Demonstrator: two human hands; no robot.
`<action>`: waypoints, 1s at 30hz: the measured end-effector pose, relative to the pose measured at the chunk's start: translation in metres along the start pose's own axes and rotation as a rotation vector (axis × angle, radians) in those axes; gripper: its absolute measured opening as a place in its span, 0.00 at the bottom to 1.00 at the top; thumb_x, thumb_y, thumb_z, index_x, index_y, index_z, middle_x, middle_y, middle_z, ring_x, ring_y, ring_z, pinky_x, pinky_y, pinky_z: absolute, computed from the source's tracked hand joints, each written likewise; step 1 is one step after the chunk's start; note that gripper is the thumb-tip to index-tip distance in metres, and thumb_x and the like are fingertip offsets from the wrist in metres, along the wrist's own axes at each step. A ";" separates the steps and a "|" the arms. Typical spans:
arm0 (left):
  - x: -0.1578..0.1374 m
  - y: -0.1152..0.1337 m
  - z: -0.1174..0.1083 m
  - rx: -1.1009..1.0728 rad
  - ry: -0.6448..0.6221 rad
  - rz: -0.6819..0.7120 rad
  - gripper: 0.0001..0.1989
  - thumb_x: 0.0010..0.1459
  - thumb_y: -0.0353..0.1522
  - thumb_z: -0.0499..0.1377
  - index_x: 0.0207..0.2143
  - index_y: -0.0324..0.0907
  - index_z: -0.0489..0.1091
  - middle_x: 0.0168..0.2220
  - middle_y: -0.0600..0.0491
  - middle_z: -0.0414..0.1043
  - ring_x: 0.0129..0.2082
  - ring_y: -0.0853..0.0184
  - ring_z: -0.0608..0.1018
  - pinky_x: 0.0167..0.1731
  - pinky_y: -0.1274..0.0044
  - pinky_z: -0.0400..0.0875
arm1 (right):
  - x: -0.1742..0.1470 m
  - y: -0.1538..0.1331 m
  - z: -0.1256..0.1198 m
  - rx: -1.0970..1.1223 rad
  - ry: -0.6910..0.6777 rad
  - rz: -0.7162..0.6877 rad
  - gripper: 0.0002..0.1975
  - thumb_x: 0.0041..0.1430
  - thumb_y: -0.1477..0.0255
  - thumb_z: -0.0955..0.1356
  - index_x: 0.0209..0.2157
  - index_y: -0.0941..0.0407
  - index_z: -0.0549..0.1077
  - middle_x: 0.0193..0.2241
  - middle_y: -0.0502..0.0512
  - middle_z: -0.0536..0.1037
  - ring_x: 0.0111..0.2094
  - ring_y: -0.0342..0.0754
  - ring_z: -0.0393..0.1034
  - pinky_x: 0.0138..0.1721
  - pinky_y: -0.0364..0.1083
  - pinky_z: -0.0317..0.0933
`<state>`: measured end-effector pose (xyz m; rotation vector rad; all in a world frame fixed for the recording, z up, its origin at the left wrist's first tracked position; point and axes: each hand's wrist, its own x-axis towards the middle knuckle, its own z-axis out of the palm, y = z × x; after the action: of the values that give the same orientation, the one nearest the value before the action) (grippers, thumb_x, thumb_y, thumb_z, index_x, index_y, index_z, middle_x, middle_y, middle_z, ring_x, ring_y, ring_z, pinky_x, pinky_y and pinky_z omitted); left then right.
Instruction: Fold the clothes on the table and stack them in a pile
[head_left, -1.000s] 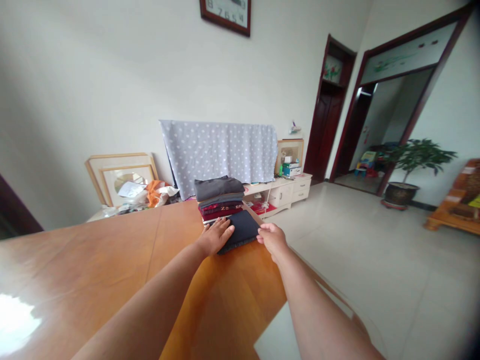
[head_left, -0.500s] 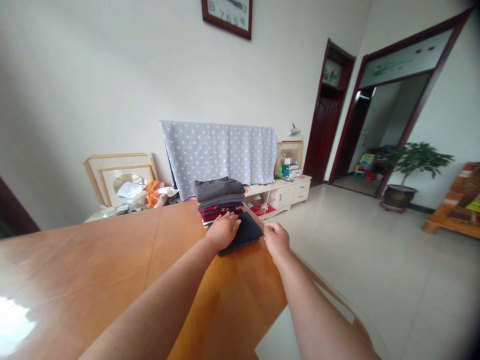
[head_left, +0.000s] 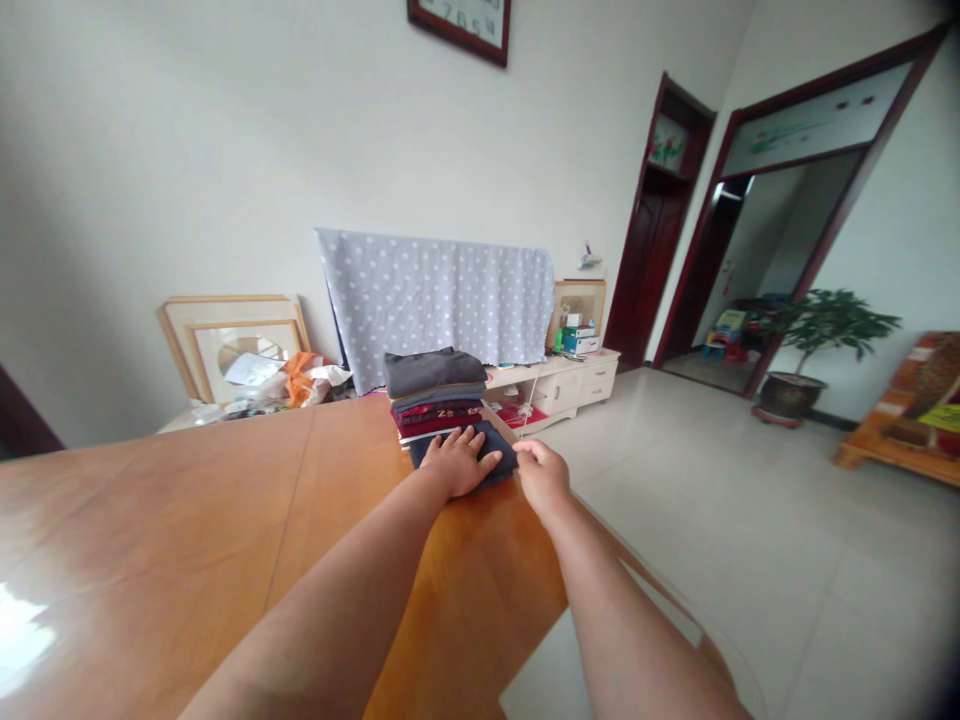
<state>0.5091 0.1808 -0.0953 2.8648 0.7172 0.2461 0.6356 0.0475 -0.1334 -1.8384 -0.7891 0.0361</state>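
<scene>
A folded dark navy garment [head_left: 501, 443] lies on the wooden table [head_left: 337, 500], directly in front of a stack of folded clothes [head_left: 435, 375]. Dark grey cloth tops that stack, with blue-grey and dark red layers beneath. My left hand [head_left: 459, 463] rests flat on the navy garment, fingers spread towards the stack. At the garment's right edge, my right hand [head_left: 544, 473] has its fingers closed, pinching the corner as far as I can see. The fingertips partly hide that corner.
Behind the table, a polka-dot cloth [head_left: 442, 300] covers a wide object on a low white cabinet [head_left: 570, 388]. Picture frames [head_left: 176, 345] lean at the left. A potted plant [head_left: 791, 390] stands on the tiled floor at right. The table's right edge runs beneath my right forearm.
My left hand has shifted slightly right and lies flatter over the garment. The right hand has moved slightly left, against its edge. The navy garment now sits closer against the stack.
</scene>
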 end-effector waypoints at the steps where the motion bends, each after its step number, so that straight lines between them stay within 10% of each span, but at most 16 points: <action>1: 0.000 -0.001 -0.002 -0.025 0.007 0.007 0.39 0.64 0.57 0.39 0.68 0.46 0.56 0.71 0.46 0.50 0.71 0.50 0.50 0.65 0.54 0.48 | -0.001 -0.001 0.000 0.003 -0.023 -0.009 0.14 0.58 0.69 0.63 0.40 0.51 0.79 0.38 0.50 0.82 0.40 0.50 0.75 0.44 0.45 0.65; 11: -0.057 -0.057 -0.032 -0.327 0.364 -0.129 0.28 0.68 0.49 0.42 0.54 0.43 0.70 0.54 0.45 0.75 0.56 0.57 0.75 0.56 0.70 0.66 | -0.011 -0.021 -0.004 0.070 -0.069 -0.069 0.13 0.57 0.69 0.63 0.37 0.53 0.78 0.31 0.51 0.80 0.33 0.48 0.72 0.36 0.43 0.62; 21: -0.186 -0.103 -0.032 -0.380 0.398 -0.407 0.24 0.63 0.49 0.50 0.47 0.43 0.73 0.50 0.47 0.78 0.51 0.58 0.78 0.52 0.70 0.70 | -0.060 -0.049 0.022 -0.032 -0.743 -0.144 0.06 0.51 0.72 0.66 0.24 0.56 0.75 0.21 0.47 0.74 0.25 0.43 0.63 0.28 0.40 0.51; 30: -0.292 -0.111 -0.044 -0.449 0.418 -0.499 0.22 0.59 0.50 0.52 0.43 0.47 0.74 0.45 0.50 0.80 0.49 0.56 0.79 0.51 0.68 0.72 | -0.077 -0.068 0.022 -0.270 -0.680 -0.164 0.07 0.54 0.71 0.66 0.24 0.56 0.72 0.22 0.48 0.75 0.26 0.43 0.63 0.28 0.41 0.45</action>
<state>0.1960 0.1427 -0.1101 2.1454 1.2343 0.8211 0.5333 0.0381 -0.1112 -2.0237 -1.4719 0.4906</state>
